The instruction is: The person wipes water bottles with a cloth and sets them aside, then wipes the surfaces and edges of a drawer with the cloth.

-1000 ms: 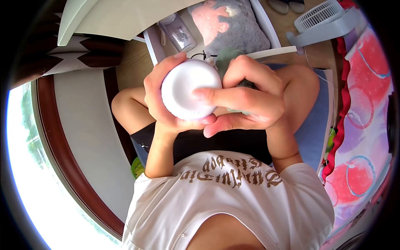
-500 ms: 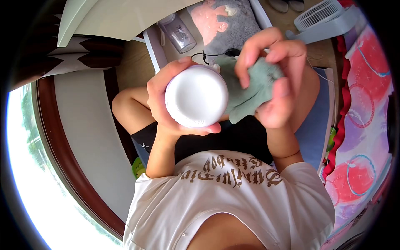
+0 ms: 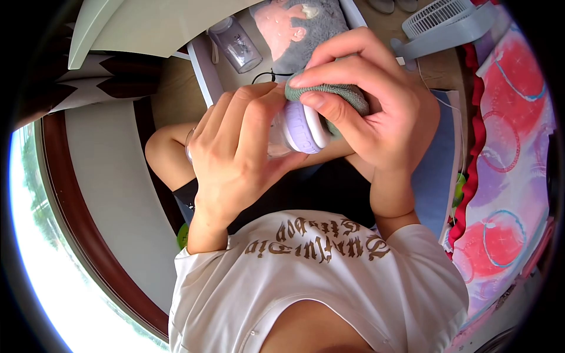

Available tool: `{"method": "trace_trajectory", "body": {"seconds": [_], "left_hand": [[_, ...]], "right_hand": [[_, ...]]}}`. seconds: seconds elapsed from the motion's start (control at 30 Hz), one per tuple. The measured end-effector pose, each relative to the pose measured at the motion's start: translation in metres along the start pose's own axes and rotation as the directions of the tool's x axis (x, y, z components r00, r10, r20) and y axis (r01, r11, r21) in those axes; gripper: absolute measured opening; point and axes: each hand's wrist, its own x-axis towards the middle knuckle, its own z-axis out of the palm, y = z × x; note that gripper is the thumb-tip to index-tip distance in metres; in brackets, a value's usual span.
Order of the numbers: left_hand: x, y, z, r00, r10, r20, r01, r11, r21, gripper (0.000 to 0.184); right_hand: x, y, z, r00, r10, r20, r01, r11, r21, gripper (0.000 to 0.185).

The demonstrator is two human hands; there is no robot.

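A clear bottle with a lilac and white lid lies tilted on its side in the air above my lap. My left hand wraps around its see-through body, hiding much of it. In my right hand is a bunched grey-green cloth, pinched between thumb and fingers. The cloth rests against the lid's upper edge, and part of it shows behind the lid.
Beyond my hands, a white open drawer or box holds another clear bottle and a grey plush cushion. A white fan stands at the upper right, beside a patterned bedspread. A pale furniture panel overhangs the upper left.
The bottle has turned from lid toward me to lying sideways, lid to the right. My right hand has gathered the cloth and brought it against the lid. The view has shifted slightly.
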Motion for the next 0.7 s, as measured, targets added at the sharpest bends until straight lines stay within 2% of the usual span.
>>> {"method": "trace_trajectory", "body": {"seconds": [0.07, 0.13, 0.17, 0.27, 0.33, 0.4, 0.47, 0.5, 0.53, 0.6, 0.7], "left_hand": [[0.001, 0.000, -0.001, 1.000, 0.017, 0.002, -0.017, 1.000, 0.022, 0.069], [0.003, 0.003, -0.004, 0.999, -0.044, 0.008, 0.043, 0.995, 0.091, 0.066], [0.003, -0.002, -0.006, 0.999, -0.046, -0.013, 0.046, 0.997, 0.063, 0.065], [0.003, -0.010, -0.005, 0.978, -0.130, -0.162, 0.128, 0.992, -0.023, 0.067], [-0.001, -0.021, -0.008, 0.954, -0.211, -0.213, 0.169, 0.965, -0.200, 0.076], [0.001, -0.018, -0.012, 0.951, -0.192, -0.241, 0.147, 0.970, -0.194, 0.077], [0.000, -0.016, -0.013, 0.963, -0.185, -0.195, 0.146, 0.969, -0.197, 0.077], [0.000, -0.015, -0.013, 0.974, -0.177, -0.145, 0.146, 0.969, -0.202, 0.078], [0.002, -0.007, -0.014, 0.978, -0.176, -0.107, 0.163, 0.979, -0.124, 0.078], [0.003, -0.002, -0.011, 0.982, -0.166, -0.087, 0.159, 0.984, -0.080, 0.077], [0.003, -0.009, -0.006, 0.976, -0.201, -0.088, 0.185, 0.969, -0.164, 0.078]], "right_hand": [[-0.001, 0.002, -0.002, 0.998, -0.043, 0.055, 0.041, 0.999, 0.027, 0.015], [-0.004, 0.003, 0.000, 0.991, -0.085, 0.106, 0.081, 0.996, 0.042, 0.015], [-0.006, 0.004, 0.004, 0.983, -0.138, 0.118, 0.121, 0.982, 0.144, 0.017], [-0.008, 0.008, 0.009, 0.967, -0.219, 0.134, 0.172, 0.941, 0.292, 0.021], [-0.009, 0.011, 0.007, 0.976, -0.133, 0.173, 0.054, 0.916, 0.397, 0.019], [-0.005, 0.017, 0.001, 0.978, -0.155, 0.141, 0.095, 0.928, 0.360, 0.017], [-0.006, 0.017, -0.003, 0.996, 0.087, -0.022, -0.080, 0.971, 0.226, 0.017], [-0.007, 0.019, -0.002, 0.993, 0.108, -0.043, -0.097, 0.974, 0.206, 0.013], [-0.008, 0.018, 0.000, 0.993, 0.112, -0.043, -0.101, 0.974, 0.201, 0.013], [-0.008, 0.015, 0.008, 0.990, 0.126, -0.065, -0.118, 0.987, 0.112, 0.013], [-0.008, 0.014, 0.013, 1.000, 0.006, 0.009, -0.008, 0.972, 0.236, 0.017]]}}
